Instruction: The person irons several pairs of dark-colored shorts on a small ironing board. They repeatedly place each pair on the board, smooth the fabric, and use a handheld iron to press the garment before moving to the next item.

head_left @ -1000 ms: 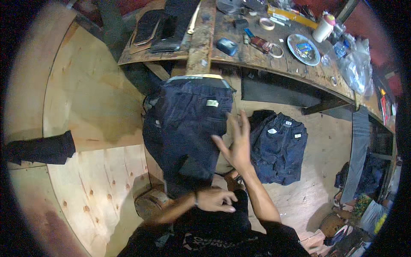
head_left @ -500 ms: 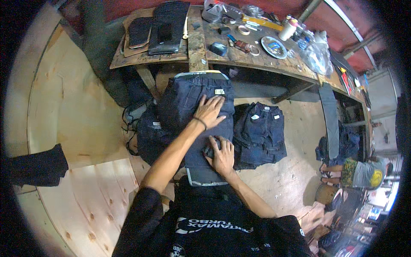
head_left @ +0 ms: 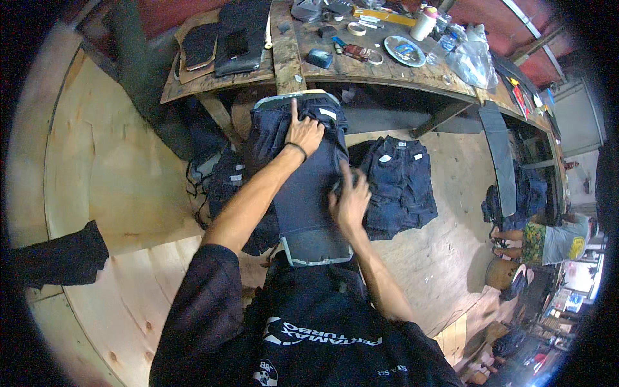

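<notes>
Dark denim trousers (head_left: 303,174) lie drawn over a narrow board (head_left: 316,246) with pale edges, which runs from the table toward my lap. My left hand (head_left: 305,135) rests on the trousers just below the gathered waistband, index finger stretched out toward it and the other fingers bent. A white label (head_left: 327,113) sits beside that hand. My right hand (head_left: 351,197) is at the right edge of the trousers, its fingers smeared by motion. Something small and dark shows between thumb and fingers; its kind is unclear.
Folded dark trousers (head_left: 400,187) lie right of the board, and more dark garments (head_left: 225,184) lie left. Ahead, a wooden table (head_left: 380,74) bears a plate (head_left: 405,50), a thread cone (head_left: 423,24) and plastic bags. Another person (head_left: 558,242) bends down at far right.
My left hand has gone from lying spread on the cloth to pointing its index finger at the waistband. My right hand has moved up and right, to the trousers' edge.
</notes>
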A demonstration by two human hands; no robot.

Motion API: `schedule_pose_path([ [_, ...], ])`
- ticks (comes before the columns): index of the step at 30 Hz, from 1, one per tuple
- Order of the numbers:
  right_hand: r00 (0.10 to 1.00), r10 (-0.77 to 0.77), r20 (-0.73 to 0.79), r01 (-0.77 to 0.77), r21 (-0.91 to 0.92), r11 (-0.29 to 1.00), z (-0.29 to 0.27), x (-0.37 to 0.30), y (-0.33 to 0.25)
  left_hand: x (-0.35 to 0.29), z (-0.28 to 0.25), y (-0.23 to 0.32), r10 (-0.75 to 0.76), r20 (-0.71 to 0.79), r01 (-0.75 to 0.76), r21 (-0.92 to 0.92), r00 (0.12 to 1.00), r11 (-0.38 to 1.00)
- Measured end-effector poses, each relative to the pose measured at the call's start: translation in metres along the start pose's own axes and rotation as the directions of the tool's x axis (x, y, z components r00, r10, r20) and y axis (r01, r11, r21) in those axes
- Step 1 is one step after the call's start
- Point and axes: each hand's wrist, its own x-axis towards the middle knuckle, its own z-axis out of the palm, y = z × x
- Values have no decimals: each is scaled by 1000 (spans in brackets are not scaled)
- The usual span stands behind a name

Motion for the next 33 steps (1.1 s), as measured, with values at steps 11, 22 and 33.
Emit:
schedule_pose_path([
  [11, 982, 188, -15, -185, 114, 976, 51, 112, 25, -74, 70, -4, -323, -279, 178, -442, 904, 879],
  [22, 235, -908, 346, 844, 391, 367, 11, 37, -27, 20, 61, -84, -251, -487, -10, -471, 836, 882],
  [33, 200, -911, 361, 555, 724, 409, 66, 165, -51, 67, 63, -114, -79, -429, -164, -501, 900, 850],
])
